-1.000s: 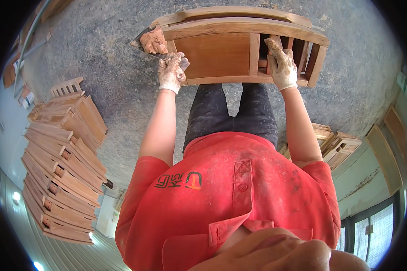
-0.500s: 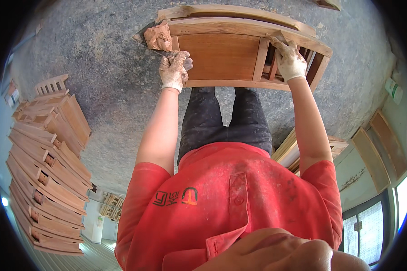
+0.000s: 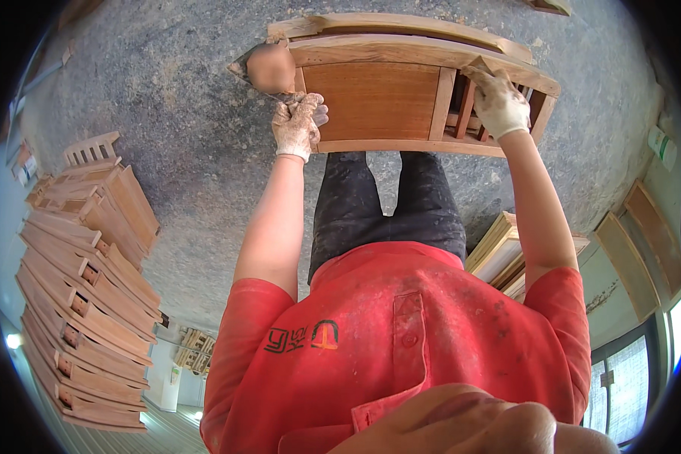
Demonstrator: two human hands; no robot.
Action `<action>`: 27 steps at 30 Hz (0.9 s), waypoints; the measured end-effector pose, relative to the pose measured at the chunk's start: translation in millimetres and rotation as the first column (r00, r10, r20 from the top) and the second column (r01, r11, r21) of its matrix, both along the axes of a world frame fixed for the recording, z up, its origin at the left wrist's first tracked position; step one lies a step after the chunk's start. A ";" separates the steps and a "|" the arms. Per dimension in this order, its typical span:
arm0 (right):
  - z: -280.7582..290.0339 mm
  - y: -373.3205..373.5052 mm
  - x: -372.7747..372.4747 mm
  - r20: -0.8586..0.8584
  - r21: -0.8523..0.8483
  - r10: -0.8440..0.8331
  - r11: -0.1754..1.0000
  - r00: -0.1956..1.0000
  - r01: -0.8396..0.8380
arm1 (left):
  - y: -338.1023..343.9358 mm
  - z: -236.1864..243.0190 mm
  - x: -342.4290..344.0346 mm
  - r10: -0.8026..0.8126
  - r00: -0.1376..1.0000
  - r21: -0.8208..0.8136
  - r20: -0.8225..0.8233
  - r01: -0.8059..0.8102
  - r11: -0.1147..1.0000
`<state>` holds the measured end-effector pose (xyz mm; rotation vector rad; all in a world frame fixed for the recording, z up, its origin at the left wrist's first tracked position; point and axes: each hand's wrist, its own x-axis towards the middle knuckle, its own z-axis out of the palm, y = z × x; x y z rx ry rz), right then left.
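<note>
A brown wooden furniture panel [image 3: 382, 98] with a curved top rail lies across my front, slats at its right end. My left hand [image 3: 296, 127], in a stained white glove, grips a flat trowel [image 3: 239, 68] bearing a reddish-brown lump of putty [image 3: 271, 68], smeared in this frame. They sit at the panel's left end. My gloved right hand [image 3: 499, 102] is over the slatted end, fingers closed on what looks like a small putty knife [image 3: 478, 63] against the rail. Its handle is hidden in the hand.
Another curved wooden piece [image 3: 401, 24] lies just beyond the panel. Stacked wooden furniture parts [image 3: 83, 303] rise at the left. Long boards [image 3: 499, 250] are near my right side, and panels [image 3: 628, 265] lean by the right wall. The floor [image 3: 212, 98] is mottled grey.
My right hand has slid slightly right along the rail, uncovering more of the slats. My left hand still holds the trowel at the panel's left end. The whole view has shifted a little.
</note>
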<state>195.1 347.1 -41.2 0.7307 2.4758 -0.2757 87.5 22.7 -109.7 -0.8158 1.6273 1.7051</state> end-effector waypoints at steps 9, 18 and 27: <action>-14.3 -39.5 -4.3 -0.354 -0.187 -0.027 0.981 0.935 -0.043 | 0.2 -2.8 -2.0 0.056 0.997 0.103 0.049 -0.060 0.993; -27.5 -139.9 -94.9 -0.244 -0.280 0.125 0.940 0.962 -0.194 | -3.6 -19.9 4.2 0.216 0.969 0.360 0.124 -0.246 0.900; -29.2 -165.6 -115.2 -0.289 -0.169 0.308 0.916 0.906 -0.365 | 9.1 -5.8 10.3 0.224 0.965 0.407 0.136 -0.261 0.875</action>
